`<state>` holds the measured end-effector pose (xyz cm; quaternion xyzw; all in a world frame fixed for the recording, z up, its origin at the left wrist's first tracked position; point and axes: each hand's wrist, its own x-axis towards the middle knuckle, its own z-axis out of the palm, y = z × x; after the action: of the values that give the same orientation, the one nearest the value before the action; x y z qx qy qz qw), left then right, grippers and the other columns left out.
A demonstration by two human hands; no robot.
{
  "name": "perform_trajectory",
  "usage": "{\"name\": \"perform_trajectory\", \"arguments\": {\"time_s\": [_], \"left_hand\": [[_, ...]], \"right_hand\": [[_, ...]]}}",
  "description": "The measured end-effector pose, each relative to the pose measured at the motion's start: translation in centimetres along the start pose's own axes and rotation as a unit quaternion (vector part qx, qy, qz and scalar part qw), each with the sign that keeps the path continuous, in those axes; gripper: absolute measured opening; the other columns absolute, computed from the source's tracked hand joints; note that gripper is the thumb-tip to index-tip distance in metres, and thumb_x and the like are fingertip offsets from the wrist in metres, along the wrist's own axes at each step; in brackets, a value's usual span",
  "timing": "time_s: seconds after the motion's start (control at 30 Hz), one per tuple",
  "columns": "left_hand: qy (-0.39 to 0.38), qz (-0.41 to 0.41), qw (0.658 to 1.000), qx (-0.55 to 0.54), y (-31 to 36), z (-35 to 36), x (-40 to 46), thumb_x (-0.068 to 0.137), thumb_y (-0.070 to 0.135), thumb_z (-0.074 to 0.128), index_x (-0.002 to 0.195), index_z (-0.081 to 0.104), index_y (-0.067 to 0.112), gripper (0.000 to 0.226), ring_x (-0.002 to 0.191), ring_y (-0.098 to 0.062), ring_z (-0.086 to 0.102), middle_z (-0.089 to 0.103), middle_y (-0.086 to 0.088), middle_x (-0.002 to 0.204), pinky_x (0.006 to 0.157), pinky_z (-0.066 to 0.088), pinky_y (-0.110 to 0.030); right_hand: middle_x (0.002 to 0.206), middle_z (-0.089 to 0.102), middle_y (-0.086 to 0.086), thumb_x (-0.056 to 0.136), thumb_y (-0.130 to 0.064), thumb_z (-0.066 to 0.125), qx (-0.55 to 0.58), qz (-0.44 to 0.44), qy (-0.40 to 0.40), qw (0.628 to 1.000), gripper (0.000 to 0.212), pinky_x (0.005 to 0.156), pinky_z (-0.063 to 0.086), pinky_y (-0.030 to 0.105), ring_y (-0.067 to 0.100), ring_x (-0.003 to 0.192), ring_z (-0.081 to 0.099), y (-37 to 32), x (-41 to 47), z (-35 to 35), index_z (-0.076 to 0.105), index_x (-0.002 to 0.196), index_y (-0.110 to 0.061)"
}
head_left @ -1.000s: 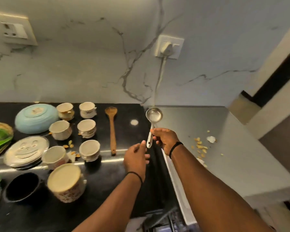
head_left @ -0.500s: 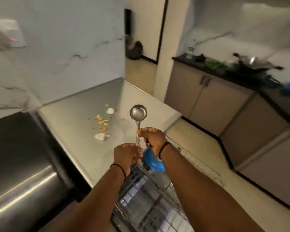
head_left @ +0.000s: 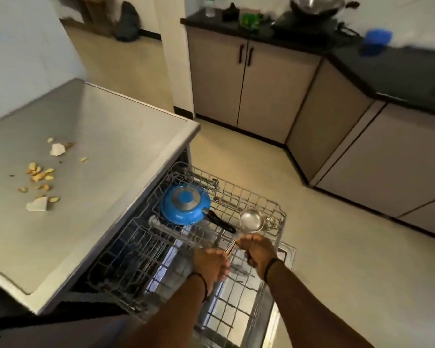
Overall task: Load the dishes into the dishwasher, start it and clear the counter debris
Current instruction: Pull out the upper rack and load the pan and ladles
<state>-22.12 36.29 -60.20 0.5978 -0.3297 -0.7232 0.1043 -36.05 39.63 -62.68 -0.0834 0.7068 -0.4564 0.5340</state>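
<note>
Right hand pinches the steel ladle by its handle, bowl ahead over the dishwasher rack for loading; left hand steadies the handle end, grip unclear.

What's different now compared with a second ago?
The person turned from the dark counter of cups and carried the steel ladle over the pulled-out dishwasher rack, lowering it. The right hand still grips its handle, the left hand alongside. Scraps remain on the grey top.
</note>
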Motion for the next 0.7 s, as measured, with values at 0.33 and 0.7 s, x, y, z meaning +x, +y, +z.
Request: {"name": "perform_trajectory", "arguments": {"time_s": [0.33, 0.7], "left_hand": [[0.167, 0.044, 0.966, 0.191, -1.8, 0.0, 7.2, 0.095, 0.005, 0.043, 0.085, 0.062, 0.008, 0.022, 0.048, -0.012, 0.048, 0.053, -0.002, 0.060, 0.041, 0.041, -0.024], [0.136, 0.096, 0.974, 0.151, 2.9, 4.0, 19.7, 0.093, 0.016, 0.061, 0.075, 0.061, 0.012, 0.018, 0.044, -0.014, 0.049, 0.057, -0.004, 0.058, 0.042, 0.044, -0.024]], "right_hand": [[0.066, 0.064, 0.006, 0.090, -0.007, 0.061, 0.159, 0.132, 0.001, 0.978, 0.006, 0.034, 0.031, 0.018, 0.009, 0.041, 0.047, 5.7, 6.1, 2.2, 0.064, 0.085, -0.009], [0.059, 0.066, 0.000, 0.095, -0.013, 0.057, 0.414, 0.142, 0.080, 0.896, 0.011, 0.036, 0.040, 0.015, 0.003, 0.041, 0.055, 6.6, 15.0, 2.3, 0.061, 0.098, -0.004]]}}
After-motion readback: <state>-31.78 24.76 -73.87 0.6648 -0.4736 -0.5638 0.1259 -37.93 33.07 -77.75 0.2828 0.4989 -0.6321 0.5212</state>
